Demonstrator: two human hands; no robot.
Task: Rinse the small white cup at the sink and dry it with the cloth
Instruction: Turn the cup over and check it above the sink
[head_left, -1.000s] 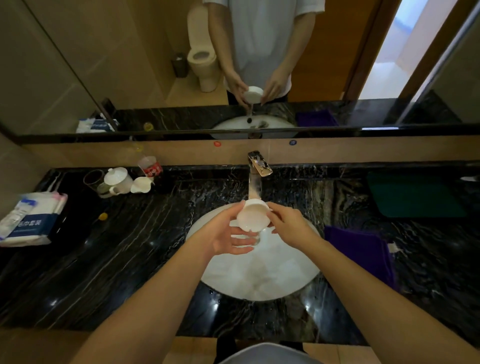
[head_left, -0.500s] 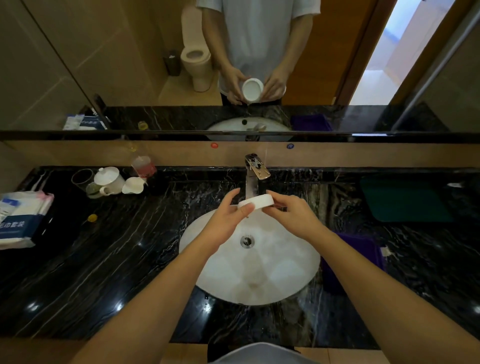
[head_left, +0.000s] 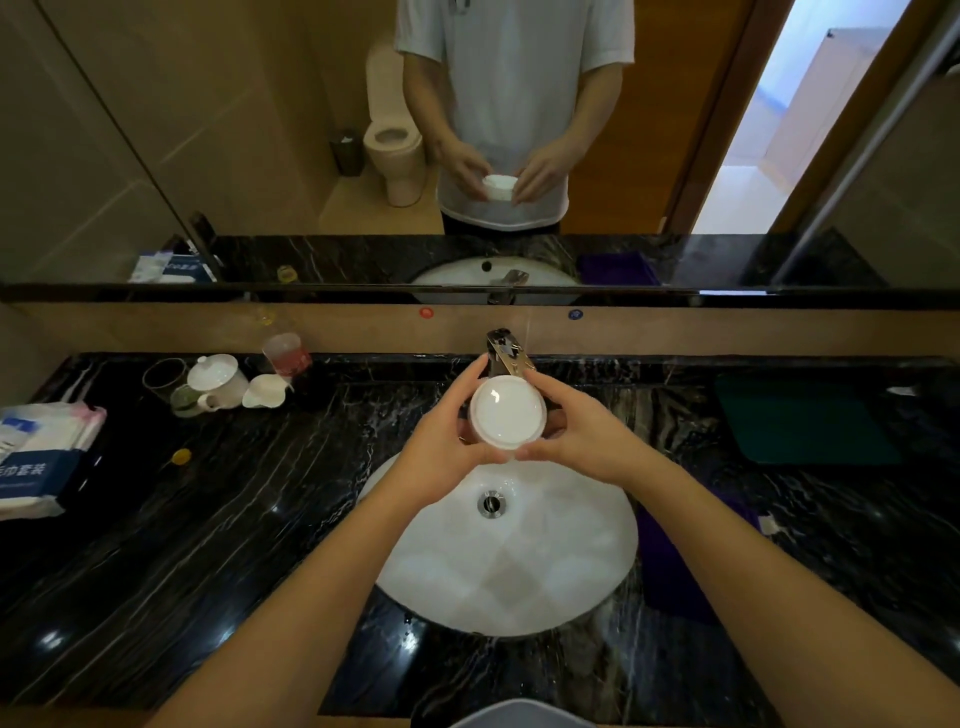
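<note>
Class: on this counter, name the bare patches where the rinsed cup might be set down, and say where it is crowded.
Bare counter lies between the packet and the sink, and between the purple cloth and the green mat. The back left corner is crowded: lidded teapot, pink cup.

One wide-angle view only, from the person's head, facing forward and steeply down over the black veined marble table (head_left: 218, 545). The round white sink basin (head_left: 519, 571) lies close below at centre, both forearms reaching in from the bottom edge. The upper half takes in the wall mirror (head_left: 208, 130), straight lines bowing toward the edges.
</note>
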